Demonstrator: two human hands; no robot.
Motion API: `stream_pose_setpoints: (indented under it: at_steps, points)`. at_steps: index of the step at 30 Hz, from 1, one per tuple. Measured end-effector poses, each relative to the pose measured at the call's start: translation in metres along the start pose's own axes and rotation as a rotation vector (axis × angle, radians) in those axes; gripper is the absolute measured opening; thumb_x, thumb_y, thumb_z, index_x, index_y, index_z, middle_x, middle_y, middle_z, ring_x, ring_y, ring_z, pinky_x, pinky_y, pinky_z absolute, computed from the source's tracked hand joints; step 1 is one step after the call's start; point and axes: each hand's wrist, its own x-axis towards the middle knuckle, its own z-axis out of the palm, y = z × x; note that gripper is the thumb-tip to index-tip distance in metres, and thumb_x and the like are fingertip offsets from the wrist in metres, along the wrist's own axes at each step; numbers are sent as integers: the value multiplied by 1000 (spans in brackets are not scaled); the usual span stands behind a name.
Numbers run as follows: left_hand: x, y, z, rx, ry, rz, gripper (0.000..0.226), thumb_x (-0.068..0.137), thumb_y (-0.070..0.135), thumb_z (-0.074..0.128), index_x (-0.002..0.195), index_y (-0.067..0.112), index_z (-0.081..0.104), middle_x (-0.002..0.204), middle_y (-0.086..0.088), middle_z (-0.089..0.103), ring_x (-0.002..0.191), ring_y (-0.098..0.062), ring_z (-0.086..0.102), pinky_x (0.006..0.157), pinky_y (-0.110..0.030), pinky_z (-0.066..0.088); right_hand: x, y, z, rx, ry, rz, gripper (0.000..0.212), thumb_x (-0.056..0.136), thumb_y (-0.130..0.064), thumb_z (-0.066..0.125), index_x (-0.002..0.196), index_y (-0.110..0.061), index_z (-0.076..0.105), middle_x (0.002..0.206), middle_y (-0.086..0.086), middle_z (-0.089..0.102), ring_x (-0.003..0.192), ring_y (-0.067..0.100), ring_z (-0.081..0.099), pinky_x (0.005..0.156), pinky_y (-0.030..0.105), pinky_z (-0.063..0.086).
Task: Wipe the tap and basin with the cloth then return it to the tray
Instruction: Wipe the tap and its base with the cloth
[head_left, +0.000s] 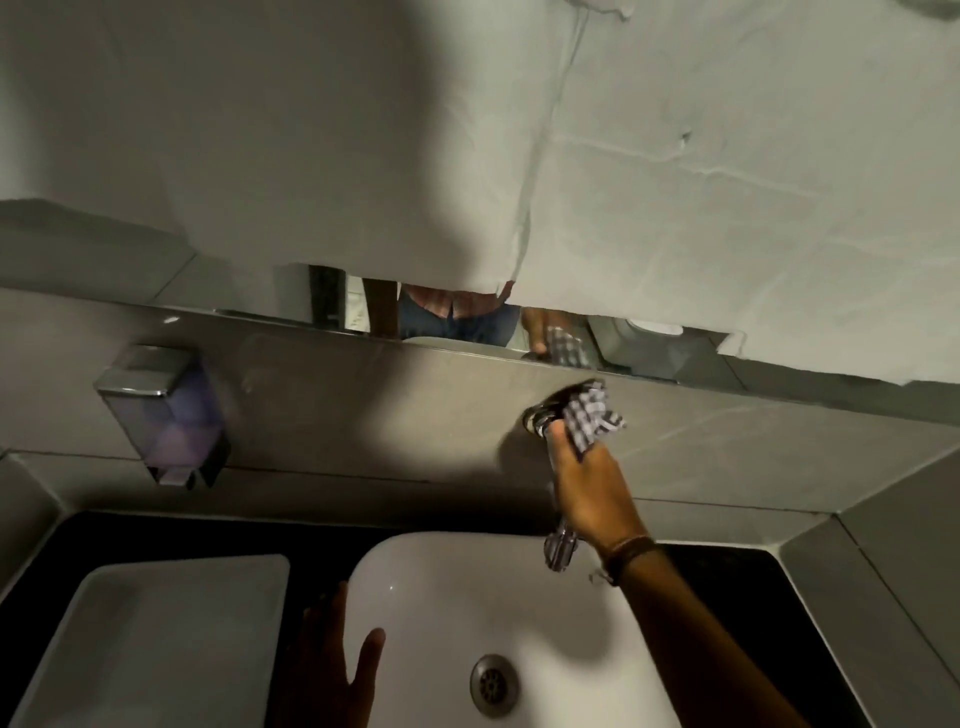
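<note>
A chrome tap (543, 414) juts from the grey tiled wall above the white basin (447, 587). My right hand (589, 491) grips a checked cloth (589, 418) wrapped over the tap, and a loose end of the cloth hangs below my palm near the basin's back rim. My left hand (337, 670) rests flat with fingers spread on the basin's left rim. The metal drain (494, 685) shows in the basin's bottom. A white rectangular tray (156, 639) lies on the black counter to the left of the basin.
A wall-mounted soap dispenser (163, 413) hangs at the left above the counter. A mirror covered mostly with white paper (675, 182) fills the wall above, with a narrow uncovered strip showing a reflection. A grey tiled side wall (893, 571) closes the right.
</note>
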Motion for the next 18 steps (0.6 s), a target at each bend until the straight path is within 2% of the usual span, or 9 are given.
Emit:
stream_pose_setpoints:
  at_steps: [1, 2, 4, 6, 8, 10, 13, 16, 18]
  points:
    - [1, -2, 1, -1, 6, 3, 111, 65, 91, 8, 156, 28, 16, 162, -7, 33, 149, -30, 31, 121, -51, 27, -6, 3, 5, -164, -10, -113, 44, 104, -50, 49, 132, -19, 62, 123, 8, 68, 114, 30, 68, 93, 38, 54]
    - [1, -4, 2, 2, 10, 4, 108, 67, 91, 9, 156, 30, 15, 162, -7, 33, 149, -30, 31, 121, -52, 27, -10, 8, 9, -342, -34, -196, 51, 104, -45, 50, 146, -17, 51, 141, 11, 60, 128, 32, 61, 103, 41, 53]
    - [0, -6, 3, 20, 7, 1, 98, 71, 85, 14, 155, 34, 6, 163, -5, 31, 150, -28, 29, 121, -51, 27, -14, 18, 11, -681, -56, -342, 70, 104, -41, 47, 163, -11, 24, 168, 17, 29, 153, 35, 34, 123, 44, 36]
    - [-1, -9, 5, 14, 6, -3, 94, 74, 82, 15, 153, 35, 1, 164, -3, 28, 151, -27, 27, 122, -50, 25, -12, 24, 6, -906, -97, -530, 76, 101, -40, 44, 164, -6, 18, 172, 20, 16, 160, 36, 16, 130, 47, 22]
    - [-5, -9, 7, 11, 20, 7, 93, 75, 82, 14, 155, 35, 4, 165, -2, 28, 151, -26, 26, 122, -49, 25, -7, 26, -3, -1108, -194, -704, 78, 96, -40, 43, 163, -5, 22, 172, 19, 16, 161, 37, 9, 131, 49, 12]
    - [-8, -11, 7, 24, 42, 17, 91, 78, 81, 13, 156, 35, 6, 165, -1, 27, 152, -25, 26, 121, -48, 25, -2, 15, -7, -1254, -291, -826, 74, 96, -40, 45, 161, -6, 31, 170, 17, 27, 160, 36, 14, 131, 49, 9]
    - [-11, -10, 5, 26, 69, 49, 88, 82, 78, 15, 157, 34, 9, 164, -1, 29, 151, -24, 27, 121, -47, 26, 11, -12, -9, -1495, -400, -899, 62, 98, -42, 40, 150, -10, 53, 157, 16, 49, 153, 35, 31, 129, 50, 14]
    - [-14, -8, 5, 21, 62, 53, 83, 85, 75, 19, 157, 35, 5, 166, 0, 24, 153, -23, 23, 123, -46, 23, 22, -38, 7, -1874, -529, -937, 54, 98, -47, 40, 131, -16, 71, 143, 11, 64, 140, 35, 49, 119, 52, 31]
    - [-15, -8, 4, 6, 56, 56, 83, 85, 75, 20, 157, 36, 3, 167, 1, 20, 154, -22, 20, 124, -46, 22, 26, -53, 17, -2105, -697, -1046, 47, 99, -47, 44, 126, -21, 72, 138, 1, 67, 136, 29, 55, 112, 49, 42]
